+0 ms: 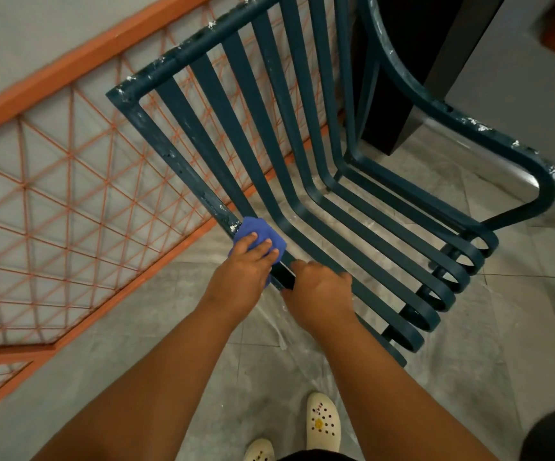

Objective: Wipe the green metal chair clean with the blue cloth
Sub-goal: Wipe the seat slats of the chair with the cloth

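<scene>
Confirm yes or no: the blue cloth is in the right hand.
No: the left hand presses the blue cloth on the chair frame; the right hand only grips the frame.

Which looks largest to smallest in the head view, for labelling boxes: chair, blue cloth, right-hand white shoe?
1. green chair, by far the largest.
2. and 3. blue cloth and white shoe look alike; the left hand partly hides the cloth, so unranked.

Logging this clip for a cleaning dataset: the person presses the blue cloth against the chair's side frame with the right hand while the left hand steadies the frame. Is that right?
Not quite: the hands are swapped. In the head view, the left hand presses the crumpled blue cloth against the side frame of the green metal slatted chair, while the right hand steadies the frame.
</scene>
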Motion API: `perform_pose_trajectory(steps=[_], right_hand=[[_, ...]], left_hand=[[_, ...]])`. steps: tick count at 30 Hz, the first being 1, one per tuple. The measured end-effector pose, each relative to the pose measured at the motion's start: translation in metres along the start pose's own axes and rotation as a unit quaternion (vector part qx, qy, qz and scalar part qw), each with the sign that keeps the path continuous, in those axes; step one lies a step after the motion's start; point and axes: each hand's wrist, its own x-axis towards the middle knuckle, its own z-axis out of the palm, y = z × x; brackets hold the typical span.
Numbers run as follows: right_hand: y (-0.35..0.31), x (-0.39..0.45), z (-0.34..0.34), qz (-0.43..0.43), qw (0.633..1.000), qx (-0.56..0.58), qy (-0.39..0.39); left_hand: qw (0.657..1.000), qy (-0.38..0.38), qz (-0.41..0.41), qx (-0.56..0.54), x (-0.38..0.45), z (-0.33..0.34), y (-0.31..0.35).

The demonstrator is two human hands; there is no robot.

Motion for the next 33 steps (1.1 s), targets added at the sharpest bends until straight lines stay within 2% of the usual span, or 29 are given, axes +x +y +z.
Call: perform_pose_trajectory(steps=[5, 8, 10, 13, 15, 18, 20, 24, 27, 30, 33], right_hand=[[-0.004, 0.006, 0.016, -0.049, 0.996, -0.055, 0.054], [-0.002, 0.007, 0.015, -0.061, 0.994, -0.061, 0.061], [-0.001, 0.008, 0.014, -0.061, 0.995, -0.051, 0.055], [0.001, 0.007, 0.018, -0.064, 0.994, -0.043, 0.072], [0.003, 0.005, 0.02, -0.069, 0.994, -0.037, 0.079], [0.005, 0.007, 0.017, -0.072, 0.995, -0.029, 0.06], [0.004, 0.007, 0.015, -0.072, 0.995, -0.028, 0.062], [0.005, 0.003, 0.017, -0.075, 0.994, -0.029, 0.078], [0.005, 0.003, 0.017, -0.075, 0.994, -0.028, 0.077], [0.006, 0.005, 0.014, -0.076, 0.995, -0.03, 0.06], [0.006, 0.004, 0.013, -0.076, 0.995, -0.03, 0.057]], left_hand=[[0.999, 0.008, 0.036, 0.029, 0.004, -0.008, -0.011], [0.999, 0.018, -0.012, 0.031, 0.006, -0.003, -0.014], [0.999, -0.006, -0.038, 0.015, 0.003, 0.003, -0.008], [0.999, -0.035, 0.01, 0.018, -0.006, 0.009, -0.006], [0.999, -0.015, 0.026, 0.026, -0.005, 0.002, -0.016], [0.998, 0.018, -0.065, -0.006, 0.007, -0.004, -0.03], [0.995, -0.01, -0.103, -0.009, 0.01, 0.003, -0.029], [0.997, -0.065, -0.041, 0.013, 0.0, 0.013, -0.024], [0.999, -0.026, 0.019, 0.026, 0.001, 0.0, -0.036], [0.999, 0.002, -0.035, 0.022, 0.014, -0.004, -0.047], [0.997, -0.045, -0.07, 0.002, 0.012, 0.004, -0.038]])
